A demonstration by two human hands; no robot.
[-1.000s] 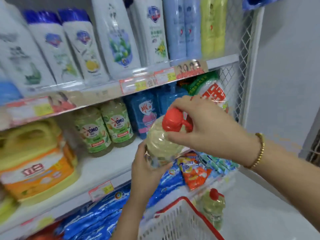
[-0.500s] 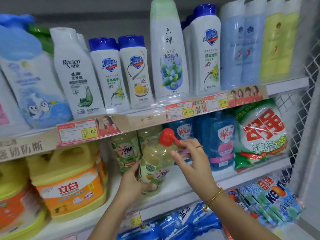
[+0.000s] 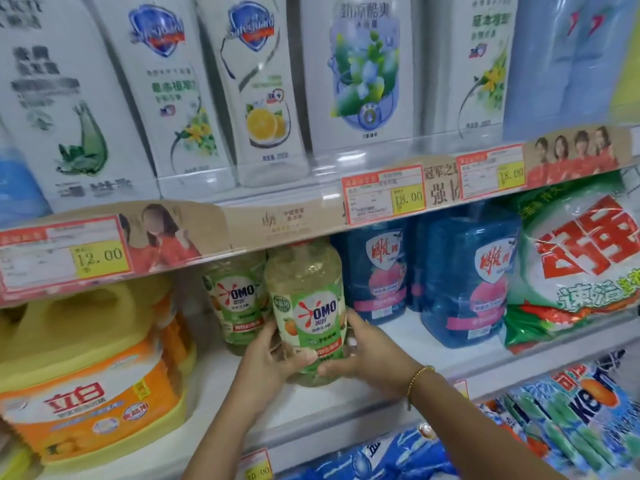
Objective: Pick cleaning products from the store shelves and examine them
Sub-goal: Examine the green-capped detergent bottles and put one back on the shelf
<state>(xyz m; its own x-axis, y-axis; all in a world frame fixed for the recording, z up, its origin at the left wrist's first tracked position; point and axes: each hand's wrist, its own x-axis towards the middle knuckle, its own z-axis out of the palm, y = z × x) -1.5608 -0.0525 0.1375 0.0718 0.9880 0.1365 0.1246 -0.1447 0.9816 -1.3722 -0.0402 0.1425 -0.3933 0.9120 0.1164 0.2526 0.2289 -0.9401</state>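
Note:
A clear bottle of yellowish OMO detergent [image 3: 306, 306] with a green label stands upright at the middle shelf's front, its top hidden behind the shelf edge strip above. My left hand [image 3: 268, 363] grips its lower left side. My right hand [image 3: 367, 351], with a gold bracelet on the wrist, grips its lower right side. A second OMO bottle [image 3: 235, 299] stands just behind and to the left of it.
A big yellow and orange jug [image 3: 90, 372] fills the shelf's left. Blue refill bottles [image 3: 460, 278] and a green detergent bag [image 3: 575, 268] stand at the right. White body-wash bottles [image 3: 263, 88] line the upper shelf. Blue packets [image 3: 571, 417] lie on the shelf below.
The view has moved closer to the shelf. The OMO bottle went from tilted in front of the shelf to upright on it. My right hand dropped from the red cap to the bottle's lower side.

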